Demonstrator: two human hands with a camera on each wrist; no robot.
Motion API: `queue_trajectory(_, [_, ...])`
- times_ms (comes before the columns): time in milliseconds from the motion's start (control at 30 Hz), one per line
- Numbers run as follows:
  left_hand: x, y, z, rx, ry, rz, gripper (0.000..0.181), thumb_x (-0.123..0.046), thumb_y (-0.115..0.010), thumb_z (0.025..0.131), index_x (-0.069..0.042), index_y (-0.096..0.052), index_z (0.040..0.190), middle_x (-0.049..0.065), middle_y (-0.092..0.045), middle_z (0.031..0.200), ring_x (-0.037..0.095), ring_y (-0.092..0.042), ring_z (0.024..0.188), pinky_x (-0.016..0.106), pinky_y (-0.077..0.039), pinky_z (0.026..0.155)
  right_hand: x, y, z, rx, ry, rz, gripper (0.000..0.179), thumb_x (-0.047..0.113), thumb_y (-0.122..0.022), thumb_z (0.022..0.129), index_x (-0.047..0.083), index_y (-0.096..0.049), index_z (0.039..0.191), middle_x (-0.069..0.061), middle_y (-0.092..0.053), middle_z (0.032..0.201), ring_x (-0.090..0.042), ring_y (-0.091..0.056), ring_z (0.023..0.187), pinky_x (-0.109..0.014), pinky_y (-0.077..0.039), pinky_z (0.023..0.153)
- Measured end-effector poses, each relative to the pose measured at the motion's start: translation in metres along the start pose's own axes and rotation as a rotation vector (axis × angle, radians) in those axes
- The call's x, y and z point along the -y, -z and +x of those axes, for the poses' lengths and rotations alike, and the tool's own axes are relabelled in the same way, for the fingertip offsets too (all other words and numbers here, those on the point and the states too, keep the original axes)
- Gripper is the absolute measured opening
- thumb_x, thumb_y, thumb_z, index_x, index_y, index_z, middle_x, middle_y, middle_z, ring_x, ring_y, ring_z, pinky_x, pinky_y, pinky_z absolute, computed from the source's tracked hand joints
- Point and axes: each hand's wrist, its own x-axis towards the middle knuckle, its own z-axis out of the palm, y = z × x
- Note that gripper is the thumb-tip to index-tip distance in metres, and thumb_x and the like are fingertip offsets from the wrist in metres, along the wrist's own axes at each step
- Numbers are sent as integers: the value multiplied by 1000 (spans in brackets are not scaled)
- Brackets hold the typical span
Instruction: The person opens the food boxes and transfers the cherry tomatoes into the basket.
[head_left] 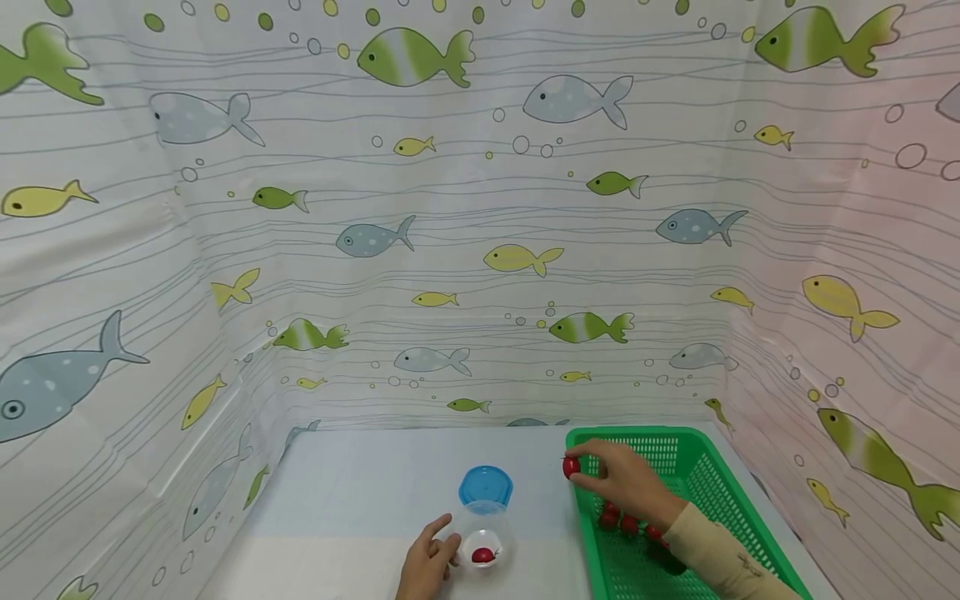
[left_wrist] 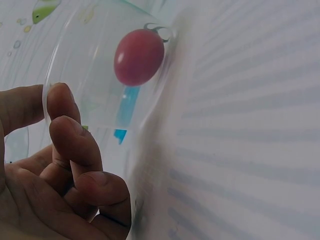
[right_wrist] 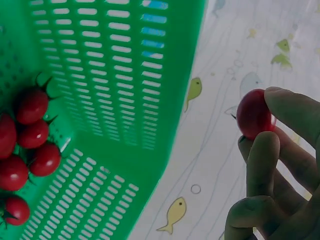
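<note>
Between the thumb and fingertips of my right hand is a small red cherry tomato, held in the air beside the left rim of the green basket. My left hand is at the left side of a clear plastic cup, its fingers loosely bent and the fingertips against the rim and wall. One cherry tomato with a green stem lies inside that cup. More cherry tomatoes sit in the basket, partly behind my right forearm in the head view.
A blue lid lies on the white table just behind the cup. The basket fills the table's right side, with slotted walls. Fish-patterned sheeting encloses the table at the back and both sides.
</note>
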Motion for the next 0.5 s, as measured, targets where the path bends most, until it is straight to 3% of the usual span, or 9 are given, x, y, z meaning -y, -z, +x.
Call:
queue_trajectory(267, [-2,-1,0,-6,6,11,61,-32,-63,101,8,-46,144,0,-61,70,16,-53,62,33,-45,63,-19,10,-10,-6,-58,73,30,28,-79,90,23,-73,119,9,-69,112,-6,-52,57,-26,-45,53])
queue_trajectory(500, [-2,0,1,2,6,14,59,-31,-63,101,8,-47,143,-1,-60,69,16,-53,61,32,-44,61,-31,19,-20,-23,-139,60,27,33,-78,91,32,-71,117,12,-68,105,-6,-50,57,-27,-42,50])
